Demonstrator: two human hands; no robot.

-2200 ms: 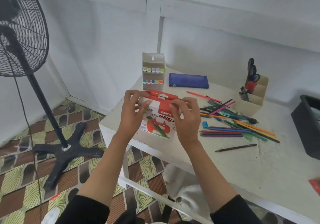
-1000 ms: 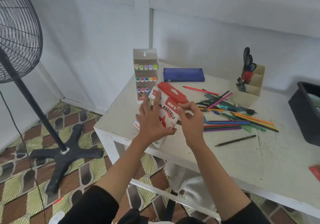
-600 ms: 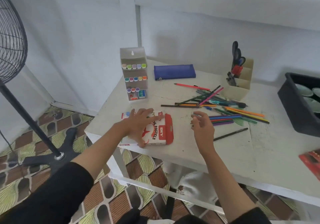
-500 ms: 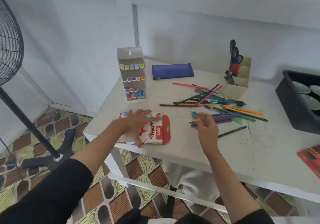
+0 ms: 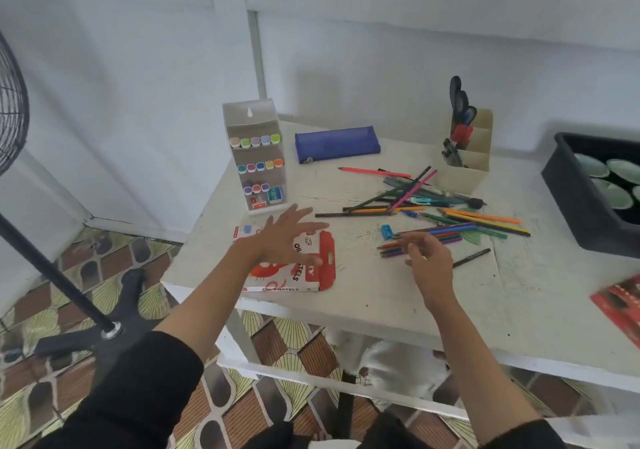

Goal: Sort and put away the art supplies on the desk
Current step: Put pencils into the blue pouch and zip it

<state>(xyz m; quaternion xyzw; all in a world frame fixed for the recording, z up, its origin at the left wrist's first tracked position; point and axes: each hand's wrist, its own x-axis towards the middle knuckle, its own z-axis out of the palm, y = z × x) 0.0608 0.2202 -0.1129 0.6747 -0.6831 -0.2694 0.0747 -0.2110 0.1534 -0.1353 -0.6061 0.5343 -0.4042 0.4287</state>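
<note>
The oil pastels box (image 5: 313, 268), white with a red handle flap, lies flat near the desk's front left edge. My left hand (image 5: 282, 237) hovers over it with spread, straight fingers and holds nothing. My right hand (image 5: 427, 258) floats above the desk with loosely curled fingers, empty, just in front of a bundle of coloured pencils (image 5: 440, 235) and a blue sharpener (image 5: 387, 232). More loose pencils (image 5: 481, 220) are scattered across the middle of the white desk (image 5: 381, 296).
A marker stand (image 5: 258, 157) and a blue pencil case (image 5: 337, 143) sit at the back left. A beige organiser with scissors (image 5: 467, 157) stands behind the pencils. A black tub (image 5: 571, 195) sits at the right, a red packet (image 5: 623, 303) near the right edge, a fan stand (image 5: 69, 292) on the floor.
The pastels box went from held upright in both hands to lying flat on the desk. My left hand has lifted off it, and my right hand moved right toward the pencils.
</note>
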